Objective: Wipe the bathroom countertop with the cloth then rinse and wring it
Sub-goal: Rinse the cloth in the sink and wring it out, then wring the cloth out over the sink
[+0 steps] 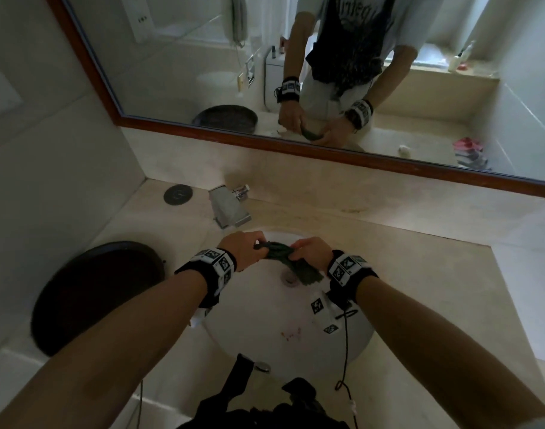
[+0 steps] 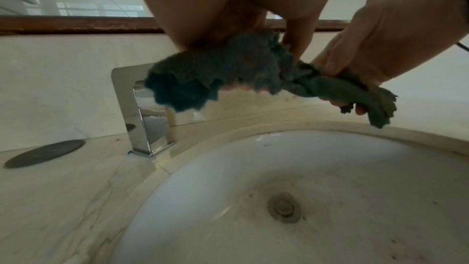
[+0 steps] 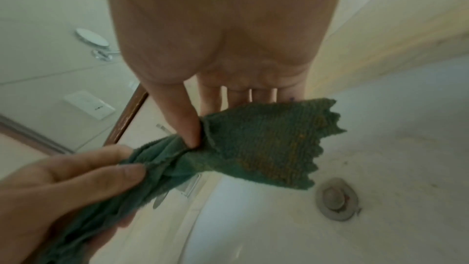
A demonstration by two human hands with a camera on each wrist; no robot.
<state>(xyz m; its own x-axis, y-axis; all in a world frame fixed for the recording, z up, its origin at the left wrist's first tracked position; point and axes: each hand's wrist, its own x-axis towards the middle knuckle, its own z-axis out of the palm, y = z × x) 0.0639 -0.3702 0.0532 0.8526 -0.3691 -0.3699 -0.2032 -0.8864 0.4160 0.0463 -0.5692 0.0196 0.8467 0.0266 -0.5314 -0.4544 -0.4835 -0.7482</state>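
A dark green cloth [image 1: 283, 257] is twisted into a rope between both hands, held above the white sink basin [image 1: 258, 314]. My left hand [image 1: 244, 247] grips its left end and my right hand [image 1: 311, 250] grips its right end. In the left wrist view the cloth [image 2: 228, 69] bunches under my left hand [image 2: 236, 17], and the right hand [image 2: 375, 51] curls round the twisted part. In the right wrist view the right hand [image 3: 228, 63] pinches the cloth [image 3: 259, 148] with thumb and fingers, while the left hand [image 3: 68, 184] holds the other end. The beige countertop [image 1: 404, 230] surrounds the basin.
A chrome tap [image 1: 229, 209] stands behind the basin, with no water seen running. The drain plug [image 1: 291, 278] lies below the cloth. A dark round tray [image 1: 94, 295] leans at the left, and a dark round disc [image 1: 179, 195] lies near the corner. A framed mirror [image 1: 326, 72] spans the wall.
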